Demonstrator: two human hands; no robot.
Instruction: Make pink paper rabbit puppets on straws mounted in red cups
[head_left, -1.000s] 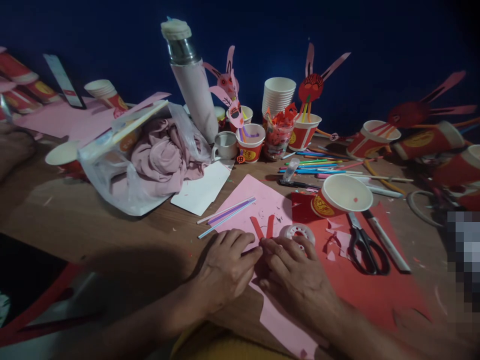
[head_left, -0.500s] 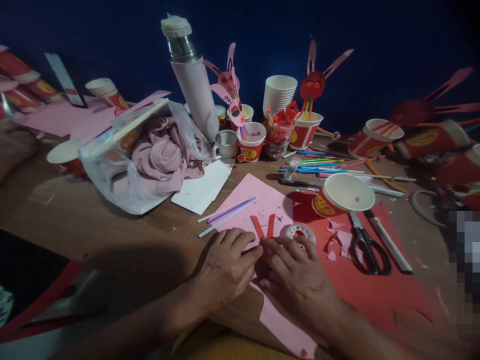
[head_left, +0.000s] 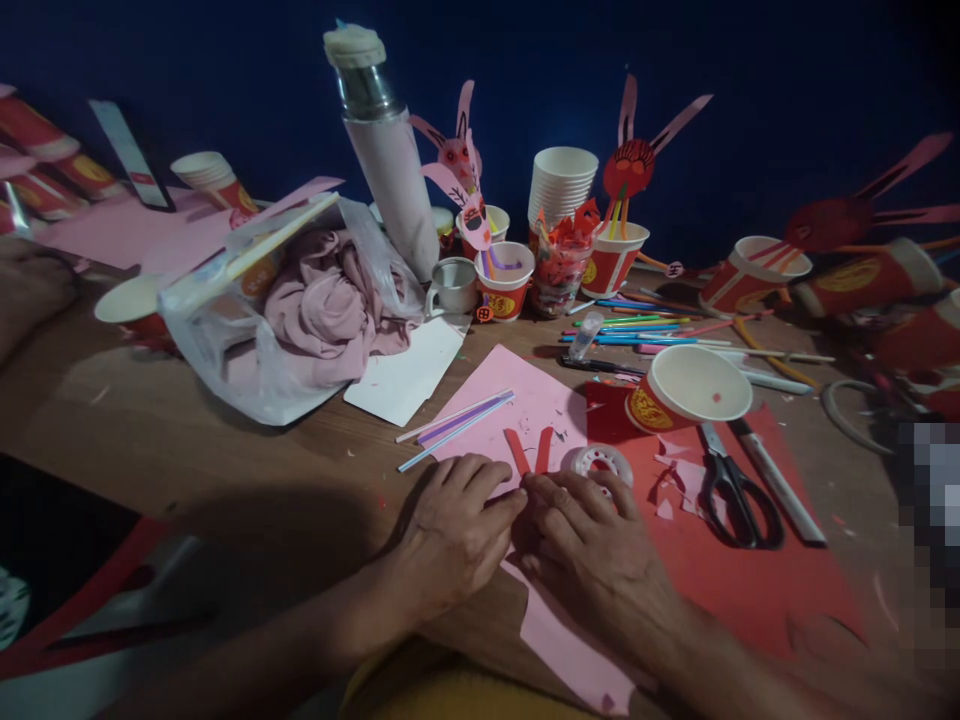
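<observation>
My left hand [head_left: 459, 520] and my right hand [head_left: 592, 530] meet low over the pink paper [head_left: 551, 385]. A V of two red paper strips [head_left: 545, 450] rises from between their fingertips. The fingers of my right hand are pressed together at the foot of the V, gripping it. My left hand is closed, its index finger and thumb pointing at the same spot; what lies under its fingertips is hidden. Just beyond my right fingers lies a roll of clear tape [head_left: 600, 462]. Thin striped straws [head_left: 465, 425] rest on the pink paper left of the strips.
To the right, scissors [head_left: 739, 500], a marker [head_left: 780, 480] and a paper cup [head_left: 697, 385] lie on or beside red paper [head_left: 697, 590]. Behind stand a flask [head_left: 390, 180], paper rabbits in cups [head_left: 504, 295] and colored sticks [head_left: 637, 330]. A plastic bag [head_left: 262, 375] holds pink cloth. Another person's hand [head_left: 34, 290] is far left.
My hands and the red strips keep nearly the same place. The other person's hand at the far left has shifted slightly. The whole view has moved a little.
</observation>
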